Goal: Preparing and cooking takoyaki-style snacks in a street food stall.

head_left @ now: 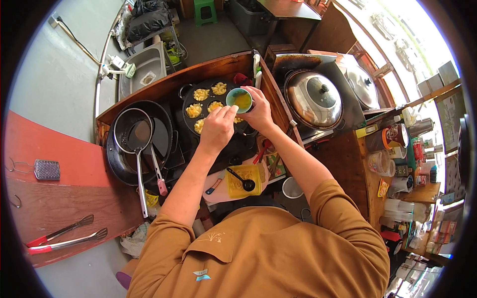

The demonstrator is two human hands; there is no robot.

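Note:
A small teal bowl with yellow liquid in it is held over a dark pan with round hollows. My right hand is closed around the bowl's right side. Close to the bowl's lower left rim, my left hand has its fingertips pinched together; what they hold, if anything, is hidden. Several hollows of the pan hold lumpy yellow portions. Both hands cover the pan's lower right part. Nearer to me, a black ladle lies in a yellow tub on a pink board.
Left of the pan sits a wok with a long-handled strainer across it. At right stands a lidded pot. A wooden guard edges the stove. Tongs and a grater hang at left. A sink is behind.

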